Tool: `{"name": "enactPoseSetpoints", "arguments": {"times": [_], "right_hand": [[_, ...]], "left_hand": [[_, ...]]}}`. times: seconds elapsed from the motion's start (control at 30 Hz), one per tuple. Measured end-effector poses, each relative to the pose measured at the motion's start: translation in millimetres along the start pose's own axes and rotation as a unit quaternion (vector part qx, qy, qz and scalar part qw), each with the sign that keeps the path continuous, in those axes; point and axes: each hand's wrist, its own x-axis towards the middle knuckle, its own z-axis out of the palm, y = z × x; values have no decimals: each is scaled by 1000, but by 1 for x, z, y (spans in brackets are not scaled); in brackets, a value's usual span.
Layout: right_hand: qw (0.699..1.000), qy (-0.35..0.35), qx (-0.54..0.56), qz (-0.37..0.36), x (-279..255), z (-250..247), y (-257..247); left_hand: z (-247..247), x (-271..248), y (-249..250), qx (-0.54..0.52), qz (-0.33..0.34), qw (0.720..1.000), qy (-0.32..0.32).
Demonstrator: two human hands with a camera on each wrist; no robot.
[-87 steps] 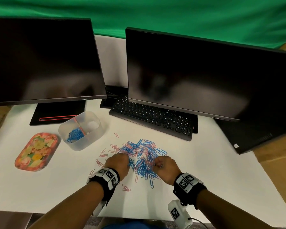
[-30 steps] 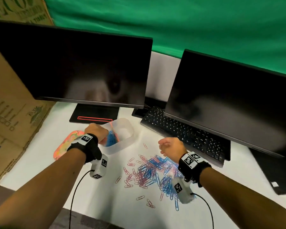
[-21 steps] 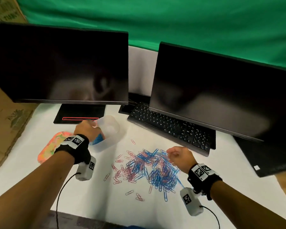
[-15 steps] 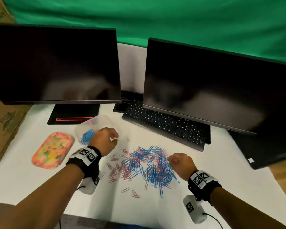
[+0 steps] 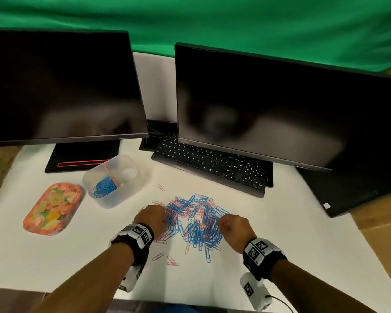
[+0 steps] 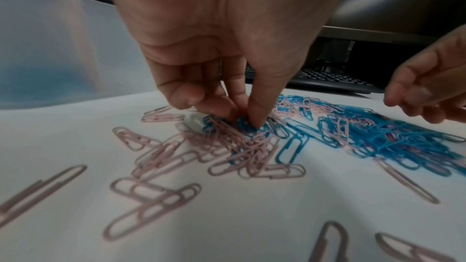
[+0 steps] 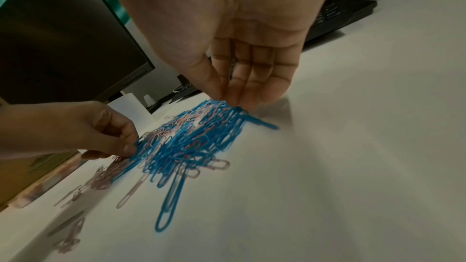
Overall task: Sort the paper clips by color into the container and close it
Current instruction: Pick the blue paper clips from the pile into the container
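Note:
A mixed pile of blue and pink paper clips (image 5: 194, 220) lies on the white table. My left hand (image 5: 151, 216) is at the pile's left edge. Its thumb and fingertips (image 6: 254, 119) pinch blue paper clips (image 6: 242, 125) among pink ones (image 6: 227, 140). My right hand (image 5: 233, 224) is at the pile's right edge, thumb and fingertips (image 7: 242, 97) closed together on blue clips (image 7: 234, 107). The translucent divided container (image 5: 131, 188) stands open at the back left, with blue clips (image 5: 104, 187) in its left compartment. Its floral lid (image 5: 53, 207) lies further left.
Two dark monitors (image 5: 61, 86) (image 5: 269, 105) and a black keyboard (image 5: 210, 164) stand behind the pile. Loose pink clips (image 5: 172, 262) lie near the front edge. Bare white table (image 5: 291, 222) shows to the right of the pile.
My left hand has come back from the container to the pile's left edge and pinches clips. My right hand has come down from above the pile onto its right edge.

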Motion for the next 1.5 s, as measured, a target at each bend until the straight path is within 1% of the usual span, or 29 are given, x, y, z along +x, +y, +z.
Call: {"name": "enactPoseSetpoints", "arguments": {"times": [0.13,0.23,0.33,0.4,0.47,0.57,0.6,0.63,0.7,0.73,0.8,0.87,0.9,0.93,1.0,1.03,1.07,1.17,1.23,1.33,1.43,1.5], "right_hand": [[999,-11,-36,-10,23,-3,-17],[993,-19,-100,-52,46,-2,-40],[982,-42,-162,-85,70,2,-60],[971,-54,-207,-103,83,7,-69],[957,-69,-253,-125,93,11,-76],[925,-81,-334,-160,100,17,-77],[918,-79,-351,-168,100,19,-76],[914,-76,-360,-173,102,21,-76],[912,-70,-364,-177,103,22,-73],[911,-69,-366,-180,103,21,-73],[907,-69,-373,-182,103,20,-72],[907,-73,-373,-181,102,17,-71],[908,-75,-372,-180,102,16,-71],[909,-77,-370,-179,101,15,-70],[911,-83,-363,-177,100,13,-70],[913,-88,-357,-173,99,12,-71],[916,-93,-351,-173,97,11,-71],[931,-101,-307,-170,89,6,-73],[948,-98,-254,-165,85,1,-73],[971,-73,-170,-150,79,-8,-73],[990,-48,-70,-115,77,-14,-74],[995,-36,0,-90,77,-16,-76]], "left_hand": [[-3,-7,2,-42,6,999,14],[-6,-12,-2,-113,10,993,22],[-11,-17,-8,-191,10,981,45],[-17,-20,-15,-229,-2,972,54],[-22,-21,-25,-260,-17,964,50],[-24,-20,-39,-305,-36,951,23],[-24,-20,-42,-330,-48,943,14],[-25,-18,-45,-367,-65,928,9],[-25,-15,-47,-453,-94,887,2],[-25,-14,-47,-481,-103,871,1],[-25,-12,-45,-510,-117,852,-1],[-23,-7,-46,-518,-128,846,-1],[-22,-5,-45,-507,-130,852,1],[-20,-3,-45,-482,-126,867,6],[-17,0,-42,-386,-96,917,28],[-16,1,-39,-337,-80,938,37],[-15,1,-36,-295,-67,952,41],[-9,3,-29,-202,-42,978,31],[-6,5,-28,-143,-34,989,25],[-7,3,-28,-117,-37,992,24],[-9,3,-30,-146,-39,988,31],[-11,3,-32,-183,-38,981,47]]}}
